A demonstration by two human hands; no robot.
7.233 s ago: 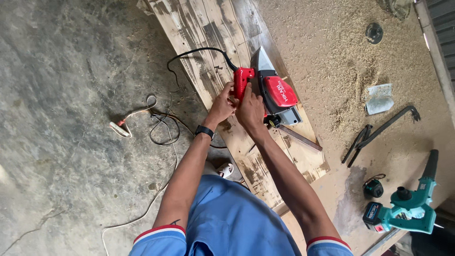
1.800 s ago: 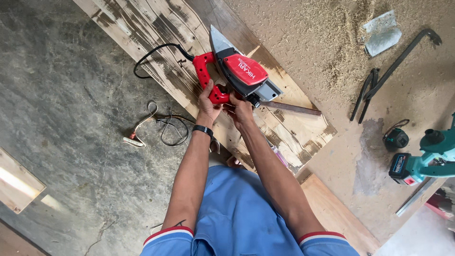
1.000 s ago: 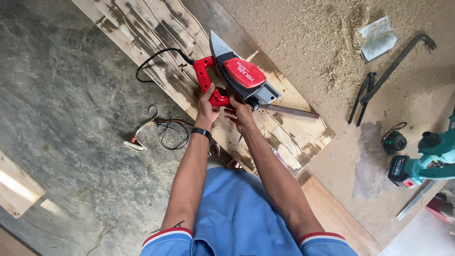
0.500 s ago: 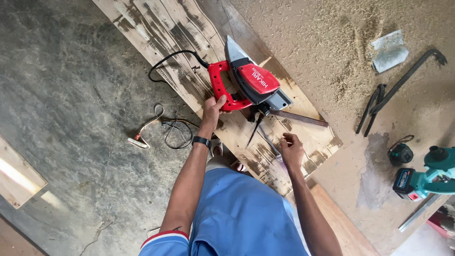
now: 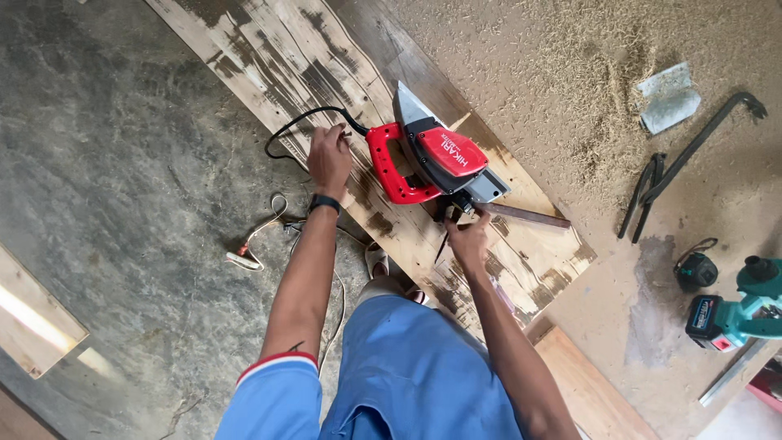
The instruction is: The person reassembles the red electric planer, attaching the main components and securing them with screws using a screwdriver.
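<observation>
The left hand (image 5: 328,156), arm stretched, grips the black cord (image 5: 303,122) beside the red planer (image 5: 432,159); the right hand (image 5: 466,236) pinches its rear edge on the plank (image 5: 269,57).

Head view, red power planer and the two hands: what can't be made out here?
- Head view: the left hand hides whether it grips the black cord.
- Head view: the right hand has its fingertips tucked under the planer, so what they touch is hidden.
- Head view: the teal blower is cut off by the right edge.
- Head view: the plank runs off the top edge.
</observation>
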